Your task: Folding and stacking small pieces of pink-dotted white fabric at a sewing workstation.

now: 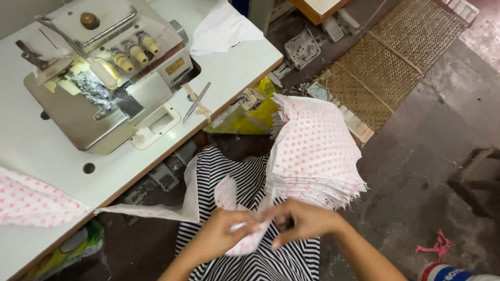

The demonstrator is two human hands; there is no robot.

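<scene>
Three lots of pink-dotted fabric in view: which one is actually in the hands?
The small curved piece over the striped lap, pinched by the left hand and right hand. The tall stack sits beside them; another piece lies on the table.

Both forearms come up from the near edge, bare, angling inward so the hands meet approx. at centre, just above the lap. Left hand [222,231]: wrist bent slightly, palm down, fingers curled under in a pinch, knuckles facing up & to the right; right hand [301,219]: forearm runs in from the near right, wrist fairly straight, fingers curled & closed w/ tips pointing left toward the other hand. The 2 hands sit v. close, fingertips nearly touching, both closed in pinching grips; thumbs mostly hidden under the fingers.
</scene>
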